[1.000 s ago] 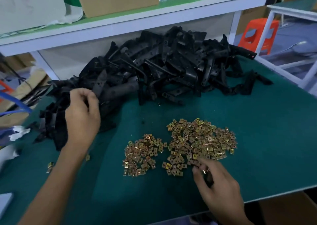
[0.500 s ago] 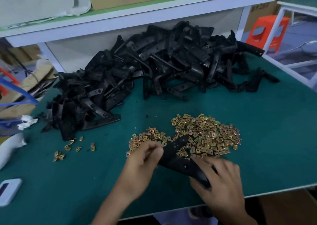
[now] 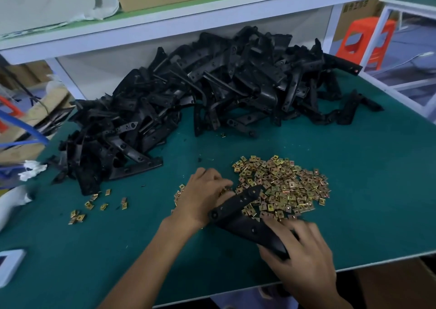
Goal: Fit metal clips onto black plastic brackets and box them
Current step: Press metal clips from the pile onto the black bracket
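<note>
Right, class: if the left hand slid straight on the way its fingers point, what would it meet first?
Probably the big clip pile, just beyond the left hand; the bracket tip lies close beside, so depth is unclear.

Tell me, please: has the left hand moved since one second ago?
Yes. The left hand went from the bracket pile rightward and nearer, to the clip pile, by the bracket in the right hand.

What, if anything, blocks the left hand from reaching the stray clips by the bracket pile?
Probably nothing, so yes. Only bare mat lies between the left hand and the stray clips, though it is occupied at the bracket.
</note>
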`<act>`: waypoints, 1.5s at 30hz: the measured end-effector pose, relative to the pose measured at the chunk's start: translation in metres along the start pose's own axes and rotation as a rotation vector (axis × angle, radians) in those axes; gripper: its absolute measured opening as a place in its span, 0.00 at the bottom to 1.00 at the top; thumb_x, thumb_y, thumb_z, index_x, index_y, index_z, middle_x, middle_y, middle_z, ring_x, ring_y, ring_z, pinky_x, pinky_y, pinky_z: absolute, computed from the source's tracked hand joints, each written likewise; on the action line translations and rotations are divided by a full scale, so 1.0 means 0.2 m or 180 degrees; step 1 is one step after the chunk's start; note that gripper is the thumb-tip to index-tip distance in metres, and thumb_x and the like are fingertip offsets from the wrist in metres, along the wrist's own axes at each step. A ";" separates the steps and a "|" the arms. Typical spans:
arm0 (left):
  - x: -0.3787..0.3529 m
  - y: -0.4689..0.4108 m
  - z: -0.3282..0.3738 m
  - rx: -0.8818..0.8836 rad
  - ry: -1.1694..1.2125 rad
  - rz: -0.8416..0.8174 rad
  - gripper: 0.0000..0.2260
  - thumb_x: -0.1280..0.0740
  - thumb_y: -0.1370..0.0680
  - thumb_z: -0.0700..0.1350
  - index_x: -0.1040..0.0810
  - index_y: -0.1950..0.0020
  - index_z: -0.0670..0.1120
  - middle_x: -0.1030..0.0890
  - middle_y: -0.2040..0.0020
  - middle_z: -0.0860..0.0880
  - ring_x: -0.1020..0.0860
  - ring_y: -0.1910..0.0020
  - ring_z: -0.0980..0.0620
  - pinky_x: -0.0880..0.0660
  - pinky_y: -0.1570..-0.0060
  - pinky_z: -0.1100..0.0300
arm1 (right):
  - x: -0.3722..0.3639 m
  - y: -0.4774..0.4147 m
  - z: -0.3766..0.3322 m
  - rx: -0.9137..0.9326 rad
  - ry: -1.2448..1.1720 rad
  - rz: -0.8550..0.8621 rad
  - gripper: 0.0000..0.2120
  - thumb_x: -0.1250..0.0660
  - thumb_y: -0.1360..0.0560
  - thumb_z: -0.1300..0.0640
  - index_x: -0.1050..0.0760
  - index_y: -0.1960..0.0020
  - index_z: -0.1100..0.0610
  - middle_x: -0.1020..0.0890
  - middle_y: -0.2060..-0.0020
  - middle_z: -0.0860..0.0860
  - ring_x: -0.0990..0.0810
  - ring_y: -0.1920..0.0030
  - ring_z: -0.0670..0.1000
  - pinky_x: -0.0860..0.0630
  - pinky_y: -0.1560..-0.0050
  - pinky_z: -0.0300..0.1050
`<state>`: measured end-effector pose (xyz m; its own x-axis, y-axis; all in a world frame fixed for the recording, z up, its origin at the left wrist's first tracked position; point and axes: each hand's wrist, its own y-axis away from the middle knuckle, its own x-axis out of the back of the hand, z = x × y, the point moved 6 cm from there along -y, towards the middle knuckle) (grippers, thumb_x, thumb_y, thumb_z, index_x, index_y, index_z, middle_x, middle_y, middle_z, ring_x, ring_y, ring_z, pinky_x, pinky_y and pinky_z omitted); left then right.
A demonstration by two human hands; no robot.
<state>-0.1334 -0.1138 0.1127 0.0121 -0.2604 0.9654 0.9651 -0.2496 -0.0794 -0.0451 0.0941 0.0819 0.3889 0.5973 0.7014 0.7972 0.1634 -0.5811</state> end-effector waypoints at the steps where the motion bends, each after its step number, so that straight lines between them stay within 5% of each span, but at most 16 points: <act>1: -0.02 -0.02 0.02 -0.0035 -0.0221 -0.0093 0.16 0.40 0.17 0.57 0.21 0.33 0.55 0.25 0.40 0.51 0.34 0.40 0.49 0.36 0.38 0.57 | 0.00 0.00 0.00 -0.0013 0.0013 0.0011 0.21 0.32 0.31 0.43 0.16 0.41 0.49 0.27 0.53 0.44 0.28 0.55 0.53 0.26 0.63 0.46; 6: -0.02 -0.07 0.03 0.0041 -0.0200 -0.0175 0.10 0.37 0.17 0.54 0.20 0.41 0.51 0.24 0.44 0.52 0.31 0.42 0.50 0.36 0.40 0.58 | 0.01 -0.01 -0.01 -0.0077 0.0062 -0.0022 0.21 0.32 0.31 0.42 0.15 0.42 0.50 0.22 0.55 0.47 0.29 0.56 0.52 0.26 0.65 0.46; 9: 0.04 -0.04 0.00 0.0583 0.0999 0.0115 0.04 0.31 0.20 0.47 0.21 0.49 0.48 0.18 0.53 0.53 0.22 0.51 0.52 0.27 0.46 0.57 | 0.01 -0.01 0.00 -0.0142 0.0083 -0.0061 0.21 0.32 0.31 0.42 0.15 0.43 0.50 0.21 0.56 0.47 0.29 0.56 0.52 0.27 0.65 0.45; 12: 0.12 0.05 -0.05 0.1048 0.2144 0.0418 0.03 0.28 0.21 0.50 0.21 0.49 0.56 0.15 0.57 0.56 0.19 0.58 0.61 0.26 0.60 0.70 | 0.01 0.00 0.00 -0.0164 0.0047 -0.0074 0.21 0.33 0.30 0.41 0.16 0.42 0.49 0.22 0.55 0.46 0.29 0.55 0.51 0.29 0.64 0.43; 17: 0.20 0.18 -0.05 0.1038 0.3119 0.0729 0.04 0.26 0.23 0.41 0.16 0.51 0.49 0.14 0.54 0.50 0.17 0.55 0.55 0.23 0.54 0.67 | 0.00 0.01 0.01 -0.0098 -0.0029 -0.0077 0.22 0.32 0.29 0.41 0.17 0.40 0.50 0.22 0.54 0.47 0.29 0.55 0.52 0.33 0.62 0.42; 21: 0.21 0.25 -0.09 0.1347 0.4136 0.0791 0.05 0.29 0.22 0.36 0.19 0.48 0.42 0.13 0.54 0.42 0.16 0.58 0.51 0.21 0.60 0.64 | -0.01 0.01 0.01 -0.0096 -0.0053 -0.0097 0.22 0.32 0.29 0.41 0.17 0.40 0.50 0.23 0.54 0.46 0.29 0.55 0.52 0.32 0.63 0.42; 25: 0.21 0.30 -0.06 0.1215 0.3940 0.0755 0.10 0.34 0.19 0.36 0.17 0.41 0.47 0.14 0.54 0.45 0.18 0.56 0.54 0.22 0.57 0.65 | -0.01 0.01 0.02 -0.0107 -0.0022 -0.0143 0.23 0.33 0.29 0.40 0.17 0.39 0.50 0.24 0.54 0.45 0.29 0.55 0.52 0.28 0.65 0.45; 33: 0.17 0.35 0.02 0.1330 0.4078 0.0524 0.05 0.37 0.17 0.37 0.23 0.44 0.41 0.13 0.52 0.43 0.16 0.57 0.53 0.22 0.58 0.65 | 0.01 -0.01 -0.01 -0.0142 0.0036 -0.0194 0.25 0.35 0.28 0.32 0.16 0.42 0.48 0.25 0.56 0.45 0.29 0.57 0.51 0.30 0.70 0.44; 39: 0.14 0.37 0.04 0.1298 0.3956 0.0489 0.04 0.34 0.18 0.38 0.20 0.46 0.41 0.15 0.61 0.49 0.20 0.63 0.56 0.26 0.61 0.69 | 0.03 -0.01 -0.03 -0.0259 0.0086 -0.0292 0.29 0.40 0.29 0.25 0.16 0.46 0.45 0.24 0.59 0.45 0.28 0.57 0.49 0.36 0.69 0.40; 45: 0.13 0.39 0.03 0.1436 0.3943 0.0514 0.04 0.33 0.19 0.38 0.18 0.48 0.42 0.16 0.59 0.42 0.20 0.59 0.52 0.25 0.58 0.65 | 0.04 -0.02 -0.04 -0.0375 0.0096 -0.0399 0.29 0.42 0.29 0.24 0.16 0.47 0.43 0.25 0.60 0.43 0.29 0.58 0.48 0.40 0.68 0.38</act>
<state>-0.0569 -0.1333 0.1334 0.1217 -0.9900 0.0711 0.9799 0.1312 0.1502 -0.0412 0.0921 0.0918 0.2953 0.5538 0.7785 0.8883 0.1408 -0.4371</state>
